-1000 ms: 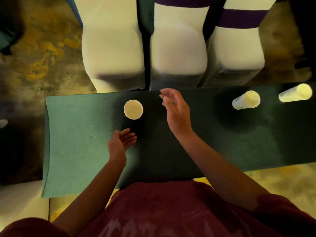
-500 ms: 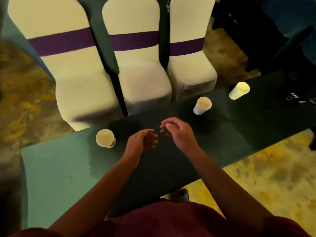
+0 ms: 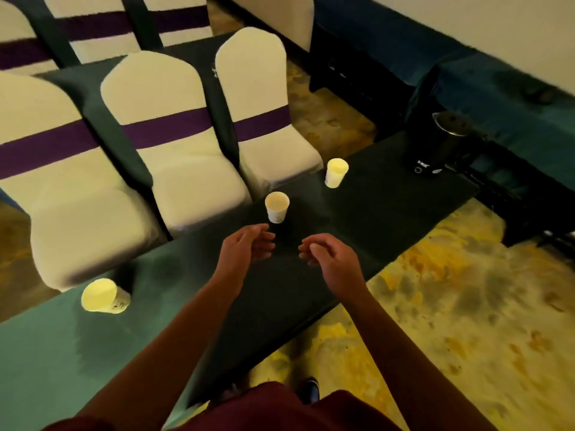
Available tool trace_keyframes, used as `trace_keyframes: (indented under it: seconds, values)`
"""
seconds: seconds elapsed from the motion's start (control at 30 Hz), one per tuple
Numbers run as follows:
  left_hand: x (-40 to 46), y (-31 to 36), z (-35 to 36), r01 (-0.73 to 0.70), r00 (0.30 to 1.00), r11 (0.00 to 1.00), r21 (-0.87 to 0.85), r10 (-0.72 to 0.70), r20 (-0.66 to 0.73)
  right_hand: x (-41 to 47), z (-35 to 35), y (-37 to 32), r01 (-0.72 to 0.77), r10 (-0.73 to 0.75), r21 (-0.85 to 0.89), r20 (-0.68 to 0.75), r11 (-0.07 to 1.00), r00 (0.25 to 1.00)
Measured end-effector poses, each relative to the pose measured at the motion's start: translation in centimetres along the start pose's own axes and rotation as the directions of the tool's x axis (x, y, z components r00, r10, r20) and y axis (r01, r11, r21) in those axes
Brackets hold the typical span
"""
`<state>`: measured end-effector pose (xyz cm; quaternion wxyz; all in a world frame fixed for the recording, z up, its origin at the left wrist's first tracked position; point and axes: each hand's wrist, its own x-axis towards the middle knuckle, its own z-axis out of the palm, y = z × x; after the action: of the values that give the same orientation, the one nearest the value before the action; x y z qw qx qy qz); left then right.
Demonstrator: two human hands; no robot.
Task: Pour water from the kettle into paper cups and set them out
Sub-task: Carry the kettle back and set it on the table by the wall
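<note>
Kettle point(image 3: 443, 147) newly in view, upright.

Dim, soft focus, wide-angle bending at edges.

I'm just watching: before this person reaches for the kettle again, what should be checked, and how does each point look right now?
1. Both hands free: ok. The left hand and right hand hold nothing.
2. Kettle within sight, upright on the table: ok.
3. Three paper cups standing upright: near cup, middle cup, far cup: ok.
4. Cups already filled: cannot tell.
5. Water left in the kettle: cannot tell.
</note>
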<state>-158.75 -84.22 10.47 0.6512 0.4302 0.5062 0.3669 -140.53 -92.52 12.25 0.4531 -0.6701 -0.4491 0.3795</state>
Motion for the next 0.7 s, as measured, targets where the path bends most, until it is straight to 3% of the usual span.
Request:
trace_keyframes:
  seconds: [0.3, 0.53, 0.7]
  values:
    - [0.8, 0.8, 11.3, -0.066, 0.993, 0.998, 0.001, 0.065, 0.098, -3.1, -13.0, 3.3, -0.017, 0.046, 0.127, -0.226, 0.992, 0.973]
    - [2.4, 0.1, 17.4, -0.004, 0.967, 0.997, 0.079, -0.016, 0.254, -4.0, -17.8, 4.6, -0.028, 0.129, 0.264, -0.373, 0.964, 0.919]
    - [4.7, 0.8, 21.1, -0.004, 0.943, 1.000, 0.010, 0.000, 0.332, -4.5, -20.4, 4.2, -0.016, 0.152, 0.290, -0.452, 0.957, 0.879]
